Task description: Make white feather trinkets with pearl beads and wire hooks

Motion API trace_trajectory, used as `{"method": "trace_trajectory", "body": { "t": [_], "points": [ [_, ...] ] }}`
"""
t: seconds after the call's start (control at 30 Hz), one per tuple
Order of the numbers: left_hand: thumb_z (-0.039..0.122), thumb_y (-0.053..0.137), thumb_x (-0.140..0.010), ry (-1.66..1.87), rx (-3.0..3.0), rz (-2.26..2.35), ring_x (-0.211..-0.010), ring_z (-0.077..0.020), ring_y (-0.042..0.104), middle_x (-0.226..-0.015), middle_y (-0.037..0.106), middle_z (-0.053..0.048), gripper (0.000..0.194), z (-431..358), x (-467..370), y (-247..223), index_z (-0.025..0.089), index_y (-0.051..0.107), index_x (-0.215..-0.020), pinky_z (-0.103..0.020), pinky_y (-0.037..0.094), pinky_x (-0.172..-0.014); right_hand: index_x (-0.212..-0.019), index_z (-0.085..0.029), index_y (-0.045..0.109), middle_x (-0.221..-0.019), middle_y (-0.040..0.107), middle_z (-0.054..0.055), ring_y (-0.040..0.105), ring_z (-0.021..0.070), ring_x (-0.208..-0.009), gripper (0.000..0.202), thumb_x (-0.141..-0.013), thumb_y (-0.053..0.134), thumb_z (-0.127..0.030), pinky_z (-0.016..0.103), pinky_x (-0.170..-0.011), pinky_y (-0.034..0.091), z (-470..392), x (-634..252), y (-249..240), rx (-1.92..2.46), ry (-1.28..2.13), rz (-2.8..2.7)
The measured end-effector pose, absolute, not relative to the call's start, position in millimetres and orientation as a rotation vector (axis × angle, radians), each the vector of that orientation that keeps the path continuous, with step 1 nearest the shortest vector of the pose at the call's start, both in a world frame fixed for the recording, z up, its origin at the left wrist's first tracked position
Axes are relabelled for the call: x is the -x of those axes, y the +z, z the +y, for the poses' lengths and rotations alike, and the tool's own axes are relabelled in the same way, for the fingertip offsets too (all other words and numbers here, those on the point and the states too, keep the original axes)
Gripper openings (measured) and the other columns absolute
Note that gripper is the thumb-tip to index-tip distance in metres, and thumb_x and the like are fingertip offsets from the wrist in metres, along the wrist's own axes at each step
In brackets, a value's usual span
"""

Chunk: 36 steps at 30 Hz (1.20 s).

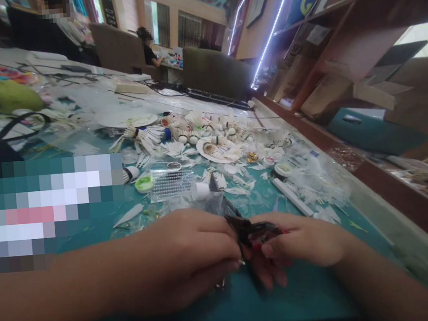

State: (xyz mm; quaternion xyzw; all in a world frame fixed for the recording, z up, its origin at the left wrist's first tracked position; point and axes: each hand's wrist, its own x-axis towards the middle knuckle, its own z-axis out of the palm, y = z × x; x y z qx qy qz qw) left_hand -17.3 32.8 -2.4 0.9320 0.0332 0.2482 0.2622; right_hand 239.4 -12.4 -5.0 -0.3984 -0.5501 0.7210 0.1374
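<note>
My right hand (307, 237) is wrapped around a pair of pliers (246, 228) with a dark head and partly red handles. The head of the pliers points left, up against the fingertips of my left hand (184, 254). My left hand is closed, thumb and fingers pressed together in a pinch. What it holds is hidden, apart from a tiny pale glint at the fingertips. Beneath it a small shiny metal piece shows, blurred. Just beyond the hands are a white cap (200, 190) and a clear sheet of small beads (173, 184).
Shuttlecocks (211, 126) and loose feathers cover the green mat (358, 248). A white plate (204, 153), a green tub (143, 184), a white bar (293, 197) and plastic bags lie around. At far left is a green fruit (7, 95). Other people sit in the background.
</note>
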Motion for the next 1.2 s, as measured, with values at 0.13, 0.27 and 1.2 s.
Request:
{"method": "trace_trajectory", "body": {
  "t": [0.13,0.27,1.2],
  "points": [
    [0.009,0.056,-0.098,0.677,-2.433,0.179,-0.08,-0.0188,0.072,-0.092,0.075,-0.007,0.021,34.7,16.5,-2.0,0.019,0.074,-0.1,-0.025,0.055,-0.072,-0.096,-0.018,0.06,-0.075,0.069,0.003,0.06,0.0125,-0.059,0.026,-0.09,0.067,-0.042,0.023,-0.056,0.05,-13.9,-243.2,-6.6,1.162,2.059,-1.614],
    [0.011,0.059,-0.096,0.801,-2.294,0.209,-0.076,-0.0175,0.069,-0.086,0.074,-0.004,0.016,37.6,13.6,-4.8,0.021,0.073,-0.094,-0.025,0.052,-0.07,-0.096,-0.017,0.061,-0.076,0.066,0.003,0.058,0.014,-0.061,0.024,-0.096,0.061,-0.041,0.024,-0.055,0.045,-18.0,-244.3,2.1,1.192,1.86,-1.796],
    [0.027,0.065,-0.095,0.964,-1.879,0.572,-0.077,-0.0185,0.066,-0.082,0.072,-0.001,0.014,38.4,14.4,-2.4,0.021,0.075,-0.088,-0.029,0.051,-0.068,-0.093,-0.023,0.05,-0.072,0.059,-0.002,0.051,0.0155,-0.058,0.005,-0.093,0.049,-0.018,0.026,-0.053,0.037,-24.6,-221.8,5.0,1.416,0.143,-2.279]
  ]
}}
